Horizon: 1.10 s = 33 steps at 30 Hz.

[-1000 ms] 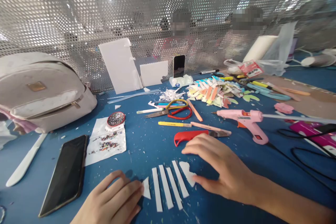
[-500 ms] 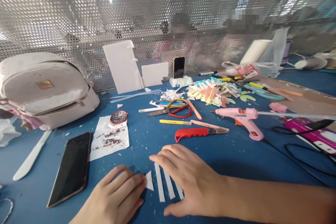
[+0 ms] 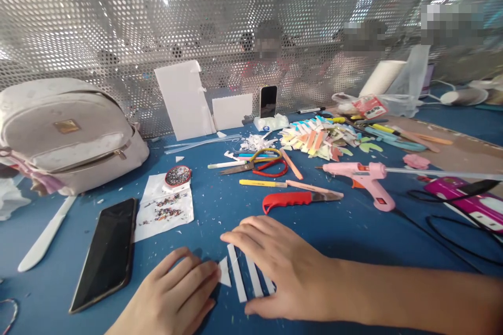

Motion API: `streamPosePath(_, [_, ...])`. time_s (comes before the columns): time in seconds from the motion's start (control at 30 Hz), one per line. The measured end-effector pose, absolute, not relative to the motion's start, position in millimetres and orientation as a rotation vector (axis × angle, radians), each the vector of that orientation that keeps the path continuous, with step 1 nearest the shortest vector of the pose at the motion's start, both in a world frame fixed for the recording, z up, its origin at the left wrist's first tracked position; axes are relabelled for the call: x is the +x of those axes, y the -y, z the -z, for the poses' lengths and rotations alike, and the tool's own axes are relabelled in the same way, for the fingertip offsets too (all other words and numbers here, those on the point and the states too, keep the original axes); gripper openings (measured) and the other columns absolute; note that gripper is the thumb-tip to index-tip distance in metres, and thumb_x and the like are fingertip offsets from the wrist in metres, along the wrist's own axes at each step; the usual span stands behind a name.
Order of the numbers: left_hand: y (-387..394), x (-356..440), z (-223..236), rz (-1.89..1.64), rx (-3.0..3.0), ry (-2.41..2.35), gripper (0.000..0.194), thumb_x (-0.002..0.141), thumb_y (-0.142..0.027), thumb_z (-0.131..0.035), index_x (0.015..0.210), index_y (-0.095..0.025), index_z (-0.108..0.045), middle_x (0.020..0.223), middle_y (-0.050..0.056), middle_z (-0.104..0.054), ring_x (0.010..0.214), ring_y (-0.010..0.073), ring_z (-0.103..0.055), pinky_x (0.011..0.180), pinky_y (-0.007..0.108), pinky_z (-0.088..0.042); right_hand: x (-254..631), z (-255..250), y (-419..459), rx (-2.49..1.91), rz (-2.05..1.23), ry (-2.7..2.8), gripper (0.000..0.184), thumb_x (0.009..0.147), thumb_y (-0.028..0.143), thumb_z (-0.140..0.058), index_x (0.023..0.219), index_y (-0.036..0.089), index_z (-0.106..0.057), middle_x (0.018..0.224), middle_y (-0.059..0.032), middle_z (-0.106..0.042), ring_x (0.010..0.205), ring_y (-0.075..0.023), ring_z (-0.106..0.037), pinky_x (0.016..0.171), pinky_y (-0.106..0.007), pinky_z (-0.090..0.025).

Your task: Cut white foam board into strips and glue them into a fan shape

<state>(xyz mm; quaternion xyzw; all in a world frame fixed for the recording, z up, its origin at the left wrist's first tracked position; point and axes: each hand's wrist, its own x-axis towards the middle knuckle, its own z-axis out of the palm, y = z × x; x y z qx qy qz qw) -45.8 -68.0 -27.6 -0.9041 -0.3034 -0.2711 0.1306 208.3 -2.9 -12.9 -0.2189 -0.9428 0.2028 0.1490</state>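
My right hand is palm down, its fingers arched and its thumb apart. Its fingertips are by the upper ends of several narrow white strips, and its thumb is near their lower ends. Part of the strips is hidden under this hand. To their left lies a small, roughly triangular white piece. The fingertips of my left hand touch that piece's left edge. The left fingers rest loosely side by side on the table, with the thumb a little apart below them.
Beyond my hands are a red-handled folding saw, scissors and a pink glue gun with a cord. A phone and a white plastic knife are left. A backpack stands behind. Paper scraps are heaped at the back.
The leftmost strip's upper end has shifted slightly left, so it tilts more. My right fingertips have moved slightly left too. My left hand is nearly still.
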Motion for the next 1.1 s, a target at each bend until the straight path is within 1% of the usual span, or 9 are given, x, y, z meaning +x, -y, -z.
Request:
streamPosePath(0.07, [68,-46,28,0.776,-2.618,0.887,0.028,0.105,-0.017,-0.046,0.106,-0.014,-0.073,0.1,0.003,-0.076,0.083,0.0148,-0.068,0.089,0.032,-0.052,215,7,-3,-0.645,-0.609,2.698,0.077,0.076,0.046,-0.086,0.138,0.015,-0.051,0.125,-0.0113,-0.061,0.116,-0.0296,-0.052,0.101,-0.044,-0.038])
streamPosePath(0.2, [69,-46,26,0.789,-2.603,0.895,0.032,0.107,-0.017,-0.041,0.107,-0.015,-0.073,0.097,0.003,-0.076,0.081,0.0137,-0.068,0.088,0.031,-0.053,229,-5,-16,-0.746,-0.608,2.688,0.033,0.085,0.028,-0.08,0.114,0.021,-0.065,0.12,-0.0065,-0.062,0.113,-0.0257,-0.053,0.098,-0.041,-0.041])
streamPosePath(0.3, [69,-46,26,0.76,-2.62,0.896,0.032,0.107,-0.018,-0.042,0.108,-0.015,-0.073,0.099,0.002,-0.076,0.082,0.0138,-0.068,0.089,0.03,-0.052,234,-6,-20,-0.783,-0.603,2.677,0.02,0.087,0.019,-0.076,0.105,0.022,-0.067,0.116,-0.0055,-0.064,0.11,-0.0237,-0.054,0.095,-0.038,-0.043])
streamPosePath(0.37, [69,-46,28,0.743,-2.636,0.889,0.031,0.106,-0.018,-0.043,0.108,-0.015,-0.073,0.099,0.002,-0.076,0.083,0.0139,-0.068,0.09,0.03,-0.052,233,-2,-19,-0.757,-0.609,2.679,0.028,0.086,0.025,-0.079,0.111,0.021,-0.067,0.116,-0.0064,-0.064,0.109,-0.0242,-0.055,0.095,-0.039,-0.043])
streamPosePath(0.47, [69,-45,36,0.825,-2.603,0.907,0.032,0.107,-0.018,-0.042,0.107,-0.016,-0.074,0.099,0.002,-0.077,0.083,0.0141,-0.067,0.092,0.031,-0.05,228,7,-14,-0.695,-0.623,2.697,0.063,0.079,0.044,-0.084,0.13,0.018,-0.059,0.121,-0.0103,-0.064,0.113,-0.0285,-0.055,0.1,-0.044,-0.041])
streamPosePath(0.53, [69,-46,41,0.883,-2.573,0.916,0.032,0.107,-0.019,-0.042,0.107,-0.016,-0.074,0.1,0.002,-0.076,0.083,0.0141,-0.067,0.093,0.032,-0.049,225,12,-12,-0.669,-0.615,2.709,0.079,0.075,0.05,-0.084,0.139,0.015,-0.053,0.122,-0.0121,-0.064,0.114,-0.0307,-0.054,0.102,-0.046,-0.04])
streamPosePath(0.7, [69,-46,38,0.823,-2.599,0.887,0.03,0.106,-0.018,-0.043,0.106,-0.016,-0.073,0.098,0.002,-0.076,0.082,0.0132,-0.068,0.09,0.031,-0.051,221,16,-9,-0.68,-0.635,2.727,0.081,0.072,0.046,-0.083,0.14,0.015,-0.051,0.12,-0.0116,-0.063,0.11,-0.0303,-0.054,0.097,-0.046,-0.041])
streamPosePath(0.93, [69,-45,25,0.721,-2.64,0.89,0.03,0.107,-0.018,-0.043,0.108,-0.016,-0.074,0.103,0.0,-0.077,0.085,0.0136,-0.069,0.093,0.031,-0.05,222,13,-11,-0.652,-0.643,2.734,0.084,0.071,0.04,-0.084,0.143,0.015,-0.048,0.126,-0.0118,-0.062,0.117,-0.0303,-0.052,0.102,-0.046,-0.038])
streamPosePath(1.1, [68,-45,26,0.79,-2.634,0.904,0.032,0.107,-0.019,-0.042,0.106,-0.015,-0.074,0.1,0.0,-0.076,0.083,0.0133,-0.067,0.094,0.03,-0.047,230,6,-9,-0.745,-0.637,2.793,0.101,0.061,0.04,-0.091,0.148,0.017,-0.043,0.13,-0.0122,-0.06,0.121,-0.0328,-0.051,0.103,-0.048,-0.039])
